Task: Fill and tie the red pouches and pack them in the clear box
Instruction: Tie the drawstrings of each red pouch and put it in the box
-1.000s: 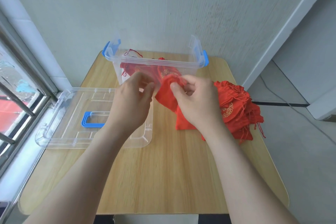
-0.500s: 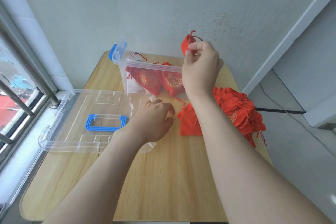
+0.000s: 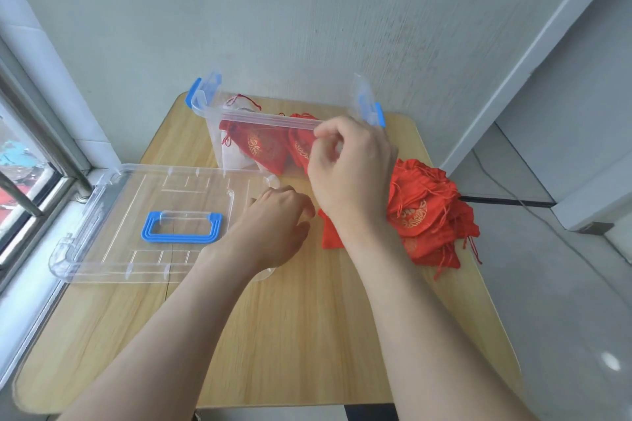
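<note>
Red pouches (image 3: 263, 147), tied and plump, lie inside the clear box (image 3: 270, 120) at 12 o'clock on the tabletop (image 3: 290, 335). Half a second ago the right grip (image 3: 349, 167) held one pouch high over the box's far rim. Now it has dropped in front of the near wall, fingers curled, with no pouch seen in it, so that one has probably gone in.

The left grip (image 3: 273, 225) rests at the centre, loosely curled and holding nothing, just beside a flat pouch (image 3: 330, 232), probably the next to fill. A heap of empty pouches (image 3: 427, 212) waits at 3 o'clock, so much remains to be done. The box lid (image 3: 136, 202) lies at 9 o'clock.

Each pouch bears a round gold emblem. No brand or readable writing shows.
</note>
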Available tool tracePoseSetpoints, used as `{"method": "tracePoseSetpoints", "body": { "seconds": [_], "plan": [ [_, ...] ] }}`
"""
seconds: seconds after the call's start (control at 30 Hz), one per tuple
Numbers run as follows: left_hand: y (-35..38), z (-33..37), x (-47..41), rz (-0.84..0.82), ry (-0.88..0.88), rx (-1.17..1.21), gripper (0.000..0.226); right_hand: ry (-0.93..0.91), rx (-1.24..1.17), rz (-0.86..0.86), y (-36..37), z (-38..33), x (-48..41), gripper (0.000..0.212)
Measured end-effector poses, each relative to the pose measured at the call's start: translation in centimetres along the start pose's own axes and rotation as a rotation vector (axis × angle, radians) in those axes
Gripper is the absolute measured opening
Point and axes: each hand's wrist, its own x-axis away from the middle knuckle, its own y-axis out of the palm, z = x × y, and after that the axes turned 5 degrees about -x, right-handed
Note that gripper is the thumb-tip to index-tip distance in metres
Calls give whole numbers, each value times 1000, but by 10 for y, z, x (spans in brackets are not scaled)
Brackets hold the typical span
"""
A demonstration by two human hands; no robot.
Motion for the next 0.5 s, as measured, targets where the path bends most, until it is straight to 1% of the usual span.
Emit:
{"method": "tracePoseSetpoints", "body": {
  "seconds": [0.07,0.13,0.17,0.23,0.37,0.5],
  "plan": [
    [4,3,1,17,-21,-52,29,158,69,-34,-13,14,14,19],
    [7,9,2,36,-20,-48,30,350,170,-103,-24,31,28,20],
    [9,10,3,38,-24,-34,32,401,214,-135,-27,38,34,23],
    [13,14,3,44,-37,-21,39,397,270,-211,-31,50,46,30],
    [15,19,4,99,-51,-20,50,290,419,-398,-27,51,48,40],
    [16,21,2,98,-56,-20,50,249,486,-475,-22,42,37,45]
  ]
}}
